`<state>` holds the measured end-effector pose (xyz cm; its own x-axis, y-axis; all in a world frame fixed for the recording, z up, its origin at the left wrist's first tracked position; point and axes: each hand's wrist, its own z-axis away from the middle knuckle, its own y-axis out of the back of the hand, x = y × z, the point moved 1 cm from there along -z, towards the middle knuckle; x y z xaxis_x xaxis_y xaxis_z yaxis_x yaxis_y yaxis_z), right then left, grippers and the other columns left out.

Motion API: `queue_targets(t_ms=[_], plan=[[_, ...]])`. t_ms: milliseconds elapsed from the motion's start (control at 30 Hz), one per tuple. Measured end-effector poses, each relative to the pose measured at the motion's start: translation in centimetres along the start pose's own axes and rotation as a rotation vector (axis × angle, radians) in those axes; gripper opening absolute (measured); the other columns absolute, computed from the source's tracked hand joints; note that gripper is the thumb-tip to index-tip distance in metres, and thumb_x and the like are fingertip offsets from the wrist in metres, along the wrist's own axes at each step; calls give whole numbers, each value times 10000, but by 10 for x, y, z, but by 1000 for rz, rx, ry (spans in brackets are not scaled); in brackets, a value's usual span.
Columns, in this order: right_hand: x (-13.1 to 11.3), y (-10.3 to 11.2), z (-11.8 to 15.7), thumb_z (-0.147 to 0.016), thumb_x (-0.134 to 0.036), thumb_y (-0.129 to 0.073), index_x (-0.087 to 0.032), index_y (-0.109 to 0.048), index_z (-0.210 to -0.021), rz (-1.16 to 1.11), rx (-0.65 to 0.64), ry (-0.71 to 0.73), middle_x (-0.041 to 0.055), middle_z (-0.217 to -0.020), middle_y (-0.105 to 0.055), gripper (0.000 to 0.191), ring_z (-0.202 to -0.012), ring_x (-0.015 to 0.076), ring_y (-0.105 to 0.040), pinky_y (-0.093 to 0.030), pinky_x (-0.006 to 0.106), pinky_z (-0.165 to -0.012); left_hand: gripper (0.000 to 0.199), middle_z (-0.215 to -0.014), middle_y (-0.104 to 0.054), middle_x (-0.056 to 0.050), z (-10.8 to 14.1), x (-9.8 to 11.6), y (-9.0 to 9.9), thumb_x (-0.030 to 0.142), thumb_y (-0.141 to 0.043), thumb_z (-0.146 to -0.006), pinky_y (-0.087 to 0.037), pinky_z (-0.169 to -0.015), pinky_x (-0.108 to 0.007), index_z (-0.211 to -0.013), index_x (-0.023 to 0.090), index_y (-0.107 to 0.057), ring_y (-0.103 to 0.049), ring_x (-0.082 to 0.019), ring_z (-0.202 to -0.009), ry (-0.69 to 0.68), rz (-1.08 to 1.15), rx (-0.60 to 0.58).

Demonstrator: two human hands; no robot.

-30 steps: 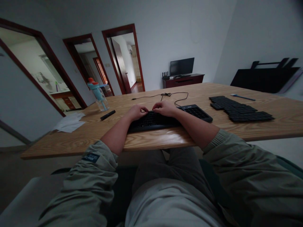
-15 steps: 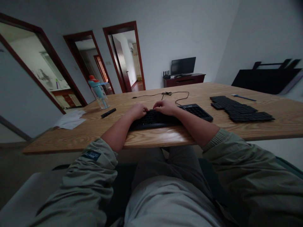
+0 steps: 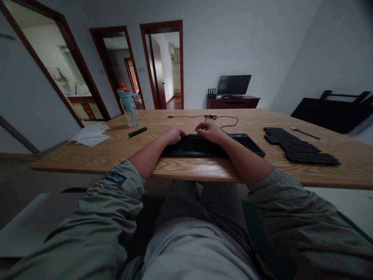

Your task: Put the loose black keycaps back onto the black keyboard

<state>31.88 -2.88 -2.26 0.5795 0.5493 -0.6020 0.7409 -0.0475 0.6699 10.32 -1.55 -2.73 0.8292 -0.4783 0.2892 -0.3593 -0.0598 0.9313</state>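
A black keyboard [image 3: 198,149] lies near the table's front edge, its key field partly covered by my hands and forearms. My left hand [image 3: 174,135] is curled over the keyboard's back left part, a fingertip touching near the back edge. My right hand [image 3: 210,131] is bent above the middle of the back edge, thumb and fingers pinched together; whatever may be between them is too small to make out. The keyboard's cable [image 3: 224,117] runs behind it in a loose bundle. To the right, black keycaps [image 3: 300,146] appear laid out in stepped rows.
On the wooden table [image 3: 192,171], a blue-handled brush [image 3: 305,133] lies beyond the keycaps. At left are a black pen-like stick [image 3: 137,132], white tissues [image 3: 90,135] and an upright clear bottle [image 3: 129,109] with a red and blue lid. A monitor [image 3: 234,84] stands on a far cabinet.
My right hand has lifted slightly and moved apart from the left, its fingers curling more. The left hand stays at the keyboard's back edge. The whole view has shifted with my head.
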Motion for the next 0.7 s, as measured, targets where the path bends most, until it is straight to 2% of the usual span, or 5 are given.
queue_targets(t_ms=[100,200,300,433,700], plan=[[4,0,0,-834,-256,-577,-125,-744,-930,21,14,9,47,-845,-715,233,-745,142,-577,-418,245,-698,536,-1060,-778,-20,1,1,1,18,-500,-753,-507,-832,-257,-1159,262,-751,-696,-181,-893,46,-11,-72],[5,1,0,-837,-284,-576,-134,-750,-928,52,33,24,46,-830,-715,247,-742,148,-581,-416,247,-684,525,-1060,-778,-14,4,2,3,35,-511,-755,-503,-825,-245,-1164,261,-750,-690,-180,-892,44,-23,-69],[3,5,-1,-826,-252,-572,-137,-746,-911,65,51,50,45,-831,-722,224,-724,143,-581,-422,241,-678,493,-1121,-760,-18,6,5,6,67,-509,-771,-487,-903,-246,-1156,255,-752,-672,-180,-991,-14,-81,-1],[0,12,-1,-811,-219,-576,-145,-731,-915,63,60,79,35,-819,-721,201,-677,136,-576,-419,234,-639,395,-1157,-724,-50,12,19,12,173,-515,-818,-460,-989,-298,-1121,242,-760,-632,-213,-1082,-99,-297,131],[-14,24,5,-817,-198,-571,-147,-732,-908,165,124,113,56,-835,-725,192,-690,149,-583,-411,253,-662,394,-1122,-728,-97,26,41,17,216,-513,-835,-498,-876,-331,-1144,230,-757,-657,-257,-1012,-64,-390,-12]])
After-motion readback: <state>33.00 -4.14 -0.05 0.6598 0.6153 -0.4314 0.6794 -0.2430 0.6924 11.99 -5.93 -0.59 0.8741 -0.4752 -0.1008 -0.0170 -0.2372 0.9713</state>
